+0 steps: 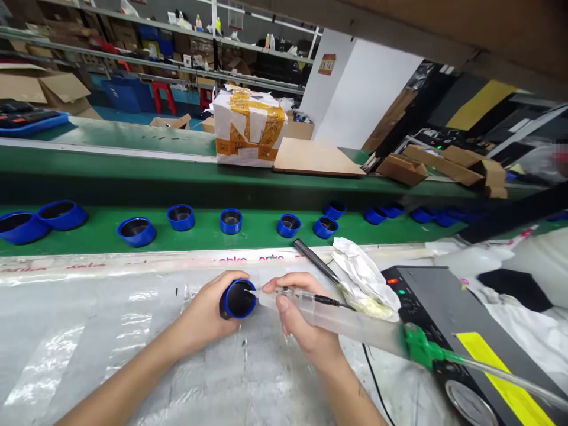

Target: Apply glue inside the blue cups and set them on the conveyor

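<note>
My left hand (208, 316) is wrapped round a small blue ring-shaped cap (238, 299) with a black inside, its opening turned to the right. My right hand (298, 313) grips a clear syringe-like dispenser (341, 319) whose thin needle tip points into the cap's opening. A green fitting (419, 349) and a clear hose (501, 376) run from the dispenser's rear toward the lower right. Both hands are over a bench covered in clear plastic film (110, 331).
A row of several blue caps (231, 220) lies on the green conveyor belt (248, 234) behind the bench. A black controller box (448, 313) with a yellow label sits at right, beside crumpled white cloth (361, 275) and a black-handled tool (315, 260). A taped carton (247, 127) and cardboard stand farther back.
</note>
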Available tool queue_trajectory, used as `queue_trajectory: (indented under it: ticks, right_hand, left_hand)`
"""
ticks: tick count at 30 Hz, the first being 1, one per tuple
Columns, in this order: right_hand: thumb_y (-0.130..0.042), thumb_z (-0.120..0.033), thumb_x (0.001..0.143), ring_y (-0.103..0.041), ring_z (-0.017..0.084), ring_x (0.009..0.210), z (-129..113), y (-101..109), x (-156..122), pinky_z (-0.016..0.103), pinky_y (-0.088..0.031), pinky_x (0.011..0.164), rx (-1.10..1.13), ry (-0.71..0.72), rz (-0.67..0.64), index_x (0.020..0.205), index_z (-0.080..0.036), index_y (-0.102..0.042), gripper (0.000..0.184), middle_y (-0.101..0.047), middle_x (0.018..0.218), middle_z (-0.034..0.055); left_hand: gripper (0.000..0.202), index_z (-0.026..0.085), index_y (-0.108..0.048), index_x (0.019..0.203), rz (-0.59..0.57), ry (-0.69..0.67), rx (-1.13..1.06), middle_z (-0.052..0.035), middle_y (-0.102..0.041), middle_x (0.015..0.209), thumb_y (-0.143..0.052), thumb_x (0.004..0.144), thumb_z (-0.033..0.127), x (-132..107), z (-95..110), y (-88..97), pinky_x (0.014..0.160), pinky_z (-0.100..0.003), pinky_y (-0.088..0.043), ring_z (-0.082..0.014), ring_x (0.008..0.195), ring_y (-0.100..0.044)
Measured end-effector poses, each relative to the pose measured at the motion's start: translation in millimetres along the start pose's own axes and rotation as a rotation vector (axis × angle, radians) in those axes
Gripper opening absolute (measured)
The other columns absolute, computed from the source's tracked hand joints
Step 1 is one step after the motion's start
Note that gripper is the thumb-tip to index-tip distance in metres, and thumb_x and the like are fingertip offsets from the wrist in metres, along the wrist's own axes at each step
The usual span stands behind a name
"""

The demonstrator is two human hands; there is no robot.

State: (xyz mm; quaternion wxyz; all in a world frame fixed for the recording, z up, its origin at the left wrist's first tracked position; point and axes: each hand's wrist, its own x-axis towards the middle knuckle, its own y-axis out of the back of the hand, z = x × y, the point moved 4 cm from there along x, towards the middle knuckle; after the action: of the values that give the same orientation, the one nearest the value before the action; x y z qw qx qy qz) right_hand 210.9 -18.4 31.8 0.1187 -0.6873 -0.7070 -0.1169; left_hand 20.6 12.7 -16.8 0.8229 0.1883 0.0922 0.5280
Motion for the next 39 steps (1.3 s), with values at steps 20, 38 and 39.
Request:
queue_trajectory:
  ticks: [20,38,39]
  right_hand:
    - [-0.069,-0.017,0.088,-0.078,0.022,0.089,0,-3,2,0.039,-0.062,0.08,-0.073,0.026,0.14,0.093,-0.026,-0.066,0.01,-0.081,0.093,0.0026]
    - [-0.068,-0.014,0.084,-0.079,0.019,0.079,-11,-2,2,0.03,-0.061,0.072,-0.222,0.082,0.107,0.088,-0.024,-0.068,0.011,-0.081,0.084,0.0021]
    - [-0.068,-0.014,0.083,-0.079,0.019,0.078,-12,-2,2,0.029,-0.061,0.07,-0.234,0.083,0.103,0.087,-0.024,-0.068,0.011,-0.081,0.083,0.0017]
  left_hand:
    - [0.063,0.029,-0.059,0.126,-0.012,-0.094,0.074,-0.0039,-0.066,0.13,-0.058,0.068,0.004,1,9,-0.4,0.104,-0.041,-0.054,-0.0265,0.121,-0.064]
    - [0.055,0.029,-0.059,0.121,0.0,-0.133,0.104,-0.0002,-0.067,0.121,-0.061,0.072,0.004,1,11,-0.3,0.094,-0.033,-0.055,-0.0222,0.111,-0.066]
    - [0.054,0.029,-0.059,0.121,-0.001,-0.137,0.105,-0.0002,-0.067,0.121,-0.061,0.073,0.004,1,11,-0.3,0.094,-0.032,-0.055,-0.0221,0.11,-0.066]
